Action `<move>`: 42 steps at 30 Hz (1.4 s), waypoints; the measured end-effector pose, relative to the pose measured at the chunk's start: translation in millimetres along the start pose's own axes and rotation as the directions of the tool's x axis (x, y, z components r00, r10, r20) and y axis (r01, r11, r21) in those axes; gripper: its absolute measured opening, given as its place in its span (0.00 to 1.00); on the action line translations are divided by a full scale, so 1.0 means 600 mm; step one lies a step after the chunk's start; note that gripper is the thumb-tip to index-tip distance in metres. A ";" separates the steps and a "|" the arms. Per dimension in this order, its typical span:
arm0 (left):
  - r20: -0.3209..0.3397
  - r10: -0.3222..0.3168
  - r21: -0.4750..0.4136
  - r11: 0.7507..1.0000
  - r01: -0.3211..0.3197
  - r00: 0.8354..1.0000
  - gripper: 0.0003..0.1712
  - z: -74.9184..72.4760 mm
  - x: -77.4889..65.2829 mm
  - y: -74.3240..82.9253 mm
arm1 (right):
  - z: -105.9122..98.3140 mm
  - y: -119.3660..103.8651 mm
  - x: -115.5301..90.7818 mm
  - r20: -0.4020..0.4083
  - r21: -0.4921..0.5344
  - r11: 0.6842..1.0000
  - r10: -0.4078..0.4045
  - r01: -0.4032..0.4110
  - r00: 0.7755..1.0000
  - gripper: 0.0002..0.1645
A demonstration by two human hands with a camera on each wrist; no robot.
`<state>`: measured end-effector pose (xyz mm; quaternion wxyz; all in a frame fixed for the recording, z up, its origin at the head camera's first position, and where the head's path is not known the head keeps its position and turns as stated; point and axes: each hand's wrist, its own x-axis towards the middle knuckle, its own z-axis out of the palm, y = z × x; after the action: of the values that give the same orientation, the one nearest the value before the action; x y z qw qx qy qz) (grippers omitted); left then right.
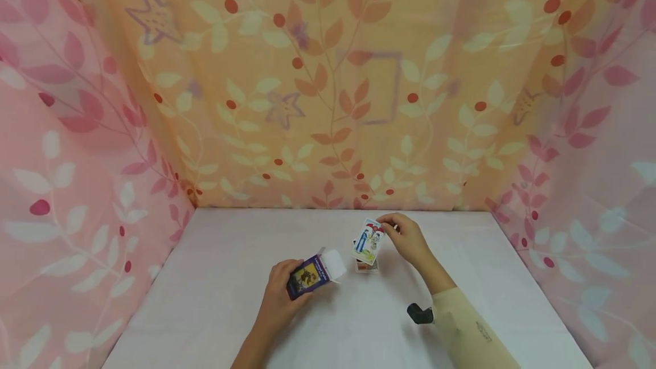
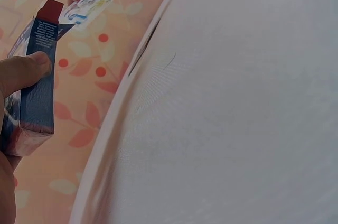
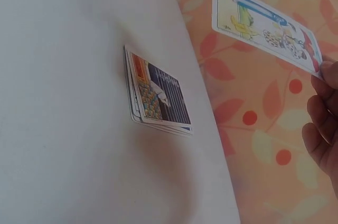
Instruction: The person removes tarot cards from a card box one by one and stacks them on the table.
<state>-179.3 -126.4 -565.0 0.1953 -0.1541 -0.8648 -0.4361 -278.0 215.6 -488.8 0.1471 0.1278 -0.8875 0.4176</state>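
My left hand (image 1: 282, 292) grips a dark blue card box (image 1: 309, 277) with a yellow picture on its front. The box's white end flap (image 1: 334, 264) stands open toward the right. My right hand (image 1: 407, 238) pinches an illustrated card (image 1: 369, 241) by one end, holding it up over a small stack of cards (image 3: 161, 94). On the stack's top card, the right wrist view shows dark stripes and a patterned wall. In the left wrist view, the thumb (image 2: 31, 71) lies along the side of the box, and the card shows beyond it.
A white-covered table (image 1: 230, 244) bears the card stack. Floral curtains (image 1: 328, 101) stand behind it and on both sides. A black curved object (image 1: 420, 314) shows beside the right sleeve (image 1: 466, 329).
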 end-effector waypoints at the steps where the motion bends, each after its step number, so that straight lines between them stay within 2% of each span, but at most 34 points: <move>1: -0.002 -0.006 -0.005 1.000 0.006 1.000 0.49 0.000 0.001 0.000 | 0.001 0.002 0.004 0.010 0.003 1.000 0.012 -0.012 1.000 0.08; 11: -0.002 -0.022 0.011 1.000 0.022 1.000 0.49 -0.002 0.003 0.002 | 0.017 0.019 0.033 0.084 0.000 0.997 0.073 -0.074 0.994 0.08; 17: 0.005 -0.033 -0.002 0.999 0.033 0.999 0.48 -0.004 0.001 -0.001 | 0.025 0.035 0.047 0.108 -0.037 0.998 0.059 -0.055 0.992 0.08; 25: -0.006 0.002 0.034 0.999 -0.002 1.000 0.50 -0.001 0.002 -0.007 | 0.034 0.065 0.053 0.165 -0.026 0.996 0.091 -0.088 0.982 0.08; 31: 0.005 -0.003 0.024 1.000 0.003 1.000 0.49 0.000 0.004 -0.006 | 0.049 0.085 0.053 0.189 0.008 0.994 0.101 -0.105 0.977 0.08; 36: 0.005 -0.005 0.023 1.000 0.004 1.000 0.48 0.001 0.002 -0.006 | 0.059 0.092 0.051 0.211 0.010 0.986 0.160 -0.165 0.964 0.08; 42: 0.009 -0.012 0.014 1.000 0.012 1.000 0.48 0.000 0.002 -0.006 | 0.073 0.099 0.054 0.270 0.081 0.962 0.230 -0.260 0.935 0.10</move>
<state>-181.9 -128.4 -567.3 0.1896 -0.1495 -0.8698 -0.4303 -335.3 215.1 -545.6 -0.0302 0.0777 -0.8824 0.4630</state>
